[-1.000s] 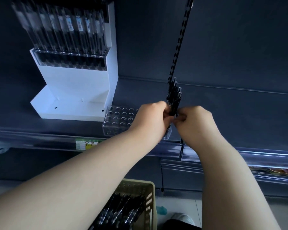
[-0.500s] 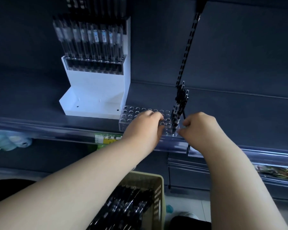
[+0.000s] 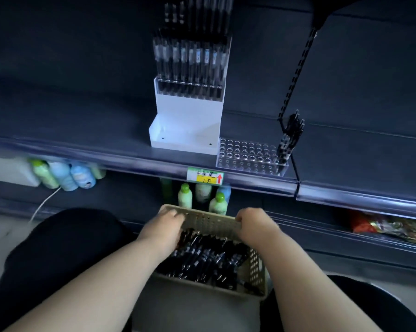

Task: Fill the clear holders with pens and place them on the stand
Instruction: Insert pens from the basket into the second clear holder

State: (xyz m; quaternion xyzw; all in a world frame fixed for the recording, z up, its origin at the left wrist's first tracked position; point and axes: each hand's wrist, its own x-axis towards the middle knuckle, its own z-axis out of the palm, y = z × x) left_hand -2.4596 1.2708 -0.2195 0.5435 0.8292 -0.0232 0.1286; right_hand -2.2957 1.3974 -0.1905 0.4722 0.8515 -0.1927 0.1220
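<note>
The shelf (image 3: 82, 121) lies open at centre left up to the white stand (image 3: 187, 111), and just right of it the clear holder (image 3: 247, 161) can be reached from above except at its right end, where pens (image 3: 291, 133) stand and a slotted rail (image 3: 298, 73) rises behind.

We find the clear holder (image 3: 247, 156) just right of the stand (image 3: 187, 116) on the shelf (image 3: 82, 130), the basket (image 3: 257, 267) of pens (image 3: 202, 255) below the stand.
</note>
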